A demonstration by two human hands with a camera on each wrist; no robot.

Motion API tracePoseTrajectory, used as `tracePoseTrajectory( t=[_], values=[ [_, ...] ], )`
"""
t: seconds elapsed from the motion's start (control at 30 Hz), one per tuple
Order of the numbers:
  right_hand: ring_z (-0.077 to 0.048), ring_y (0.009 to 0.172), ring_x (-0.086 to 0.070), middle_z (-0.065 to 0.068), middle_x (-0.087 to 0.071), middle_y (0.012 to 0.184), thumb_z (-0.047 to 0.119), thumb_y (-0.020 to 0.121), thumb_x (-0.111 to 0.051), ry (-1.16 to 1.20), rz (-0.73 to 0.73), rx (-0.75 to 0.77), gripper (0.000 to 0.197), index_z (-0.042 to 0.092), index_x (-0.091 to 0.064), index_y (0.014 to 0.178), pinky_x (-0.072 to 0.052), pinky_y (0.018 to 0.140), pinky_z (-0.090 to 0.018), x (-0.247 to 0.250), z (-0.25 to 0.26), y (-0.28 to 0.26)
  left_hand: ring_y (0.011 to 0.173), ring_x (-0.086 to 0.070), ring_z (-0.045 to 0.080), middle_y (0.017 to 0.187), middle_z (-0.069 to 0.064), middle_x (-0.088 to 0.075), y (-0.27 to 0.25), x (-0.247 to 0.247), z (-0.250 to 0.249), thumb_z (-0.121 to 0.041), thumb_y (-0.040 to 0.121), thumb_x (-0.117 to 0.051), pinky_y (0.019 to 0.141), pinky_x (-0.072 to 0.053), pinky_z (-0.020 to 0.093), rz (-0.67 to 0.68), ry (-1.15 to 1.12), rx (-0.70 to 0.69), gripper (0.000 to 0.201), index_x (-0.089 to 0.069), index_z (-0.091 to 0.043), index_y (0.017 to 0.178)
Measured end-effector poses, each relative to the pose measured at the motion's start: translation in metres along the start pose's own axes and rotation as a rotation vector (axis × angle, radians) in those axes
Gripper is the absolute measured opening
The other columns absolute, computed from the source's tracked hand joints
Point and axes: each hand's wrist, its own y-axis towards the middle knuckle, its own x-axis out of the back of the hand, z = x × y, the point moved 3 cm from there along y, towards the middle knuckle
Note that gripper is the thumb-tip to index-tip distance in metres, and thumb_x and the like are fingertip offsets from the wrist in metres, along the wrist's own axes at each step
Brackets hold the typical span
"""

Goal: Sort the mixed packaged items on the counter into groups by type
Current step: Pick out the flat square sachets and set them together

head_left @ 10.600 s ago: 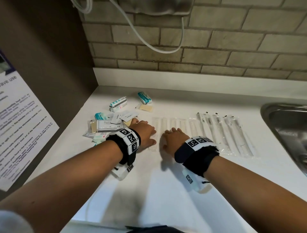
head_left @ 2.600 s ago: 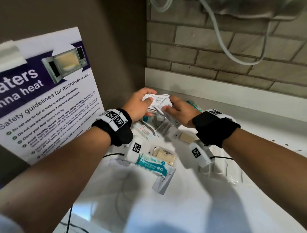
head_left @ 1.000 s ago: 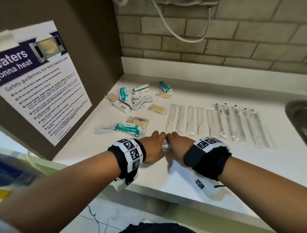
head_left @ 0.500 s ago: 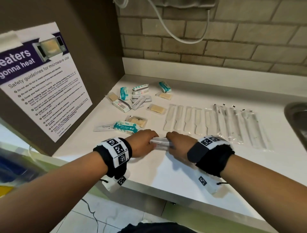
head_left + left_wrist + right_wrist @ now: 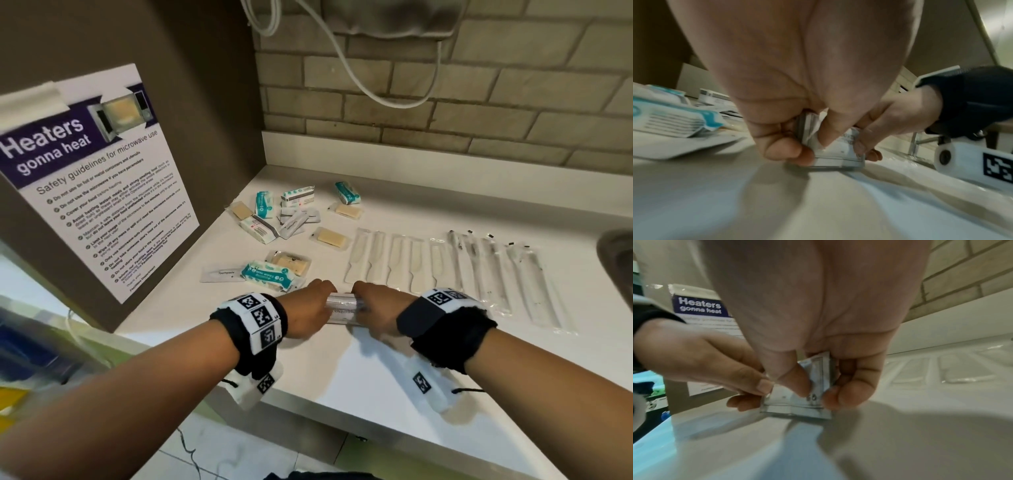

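Sachets [image 5: 340, 306], a small stack of flat white packets, sit pinched between both hands near the front edge of the tabletop [image 5: 342, 383] in the head view; the left hand [image 5: 305, 313] takes one end and the right hand [image 5: 375, 313] the other, and the printing on the top packet is too small to read in full. Behind them the sorting is partly done: a row of combs [image 5: 394, 260] in clear sleeves lies side by side toward the right, with toothbrushes [image 5: 496, 274] lined up beyond them, while wipes packs [image 5: 269, 275], soap bars [image 5: 330, 237] and a toothpaste sachet [image 5: 222, 274] lie mixed toward the back left corner. The left wrist view shows thumb and curled fingers [image 5: 789, 151] clamped on the stack's end, its lower edge touching the surface. The right wrist view shows the same on the other end, thumb on the front face, fingertips [image 5: 846, 395] behind. This looks like squaring the stack edge-down; the next move probably calls for laying it flat as one group, apart from the combs, then gathering the loose wipes and soaps.
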Motion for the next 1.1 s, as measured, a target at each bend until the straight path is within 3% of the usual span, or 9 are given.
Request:
tracePoseTrajectory(
  t=[0.07,0.13,0.23,0.37,0.5,0.6,0.77,0.93,1.1],
  values=[
    [-0.023,0.085,-0.056,-0.009,-0.061,0.106,0.018,0.091,-0.054,0.07,-0.009,-0.008,0.027,0.009,-0.047,0.116,-0.046,0.075,-0.033,0.012,-0.002,0.002,0.096,-0.056,0.02,0.115,0.006,-0.056,-0.003,0.015,0.004,-0.025,0.099,-0.046,0.079,-0.043,0.028,-0.06,-0.065,-0.017,0.037,-0.038,-0.013,0.133],
    [-0.023,0.094,-0.056,-0.008,-0.061,0.113,0.017,0.088,-0.059,0.129,-0.04,-0.01,0.032,0.009,-0.05,0.117,-0.044,0.078,-0.032,0.025,-0.006,0.006,0.074,-0.053,0.009,0.091,-0.002,-0.059,-0.005,0.032,0.009,-0.027,0.096,-0.054,0.063,-0.039,0.021,-0.141,-0.155,-0.019,0.041,-0.04,-0.016,0.134],
    [-0.027,0.094,-0.057,-0.009,-0.064,0.105,0.015,0.08,-0.068,0.265,-0.101,-0.007,0.026,0.012,-0.058,0.103,-0.042,0.076,-0.032,0.045,-0.009,0.013,0.068,-0.053,0.001,0.084,-0.009,-0.058,-0.006,0.054,0.017,-0.023,0.092,-0.063,0.06,-0.04,0.012,-0.234,-0.342,-0.036,0.035,-0.051,-0.017,0.124],
    [-0.033,0.083,-0.065,-0.018,-0.067,0.099,0.0,0.084,-0.064,0.614,-0.099,0.002,0.019,0.01,-0.057,0.098,-0.055,0.082,-0.038,0.063,-0.005,0.017,0.085,-0.058,0.015,0.104,0.008,-0.065,-0.007,0.072,0.017,-0.019,0.094,-0.058,0.08,-0.048,0.032,-0.24,-0.553,-0.042,0.024,-0.051,-0.02,0.117],
    [-0.037,0.082,-0.065,-0.021,-0.064,0.099,-0.009,0.086,-0.056,0.8,-0.046,0.011,0.022,0.006,-0.053,0.103,-0.056,0.081,-0.039,0.069,0.003,0.021,0.094,-0.061,0.024,0.117,0.014,-0.062,-0.011,0.075,0.008,-0.025,0.085,-0.046,0.093,-0.051,0.047,-0.22,-0.731,0.013,0.035,-0.04,-0.022,0.12],
    [-0.035,0.075,-0.064,-0.017,-0.064,0.089,-0.009,0.087,-0.052,0.785,-0.045,0.013,0.023,0.005,-0.051,0.105,-0.057,0.077,-0.036,0.071,0.008,0.024,0.092,-0.067,0.045,0.113,0.018,-0.063,-0.009,0.07,0.005,-0.02,0.09,-0.039,0.077,-0.052,0.067,-0.156,-0.914,0.023,0.029,-0.035,-0.021,0.118],
    [-0.029,0.072,-0.063,-0.012,-0.061,0.078,-0.005,0.088,-0.053,0.719,-0.08,0.01,0.02,0.002,-0.051,0.107,-0.053,0.089,-0.048,0.068,0.016,0.029,0.07,-0.062,0.03,0.102,0.018,-0.061,-0.002,0.07,0.011,-0.03,0.095,-0.057,0.05,-0.045,0.031,-0.221,-0.903,-0.012,0.037,-0.036,-0.034,0.125],
    [-0.031,0.076,-0.065,-0.01,-0.063,0.081,0.002,0.091,-0.05,0.571,-0.086,0.036,0.018,0.005,-0.05,0.108,-0.055,0.085,-0.047,0.076,0.033,0.058,0.062,-0.051,0.017,0.077,0.009,-0.055,0.014,0.088,0.035,-0.025,0.096,-0.057,0.058,-0.043,0.033,-0.322,-0.782,-0.002,0.019,-0.05,-0.031,0.112],
    [-0.028,0.077,-0.072,-0.006,-0.069,0.103,0.019,0.088,-0.062,0.417,-0.113,0.023,0.035,0.011,-0.053,0.121,-0.06,0.082,-0.039,0.08,0.031,0.058,0.061,-0.047,0.017,0.082,0.012,-0.055,0.009,0.091,0.046,-0.024,0.095,-0.058,0.053,-0.04,0.028,-0.349,-0.792,-0.017,0.018,-0.052,-0.035,0.109]
  ],
)
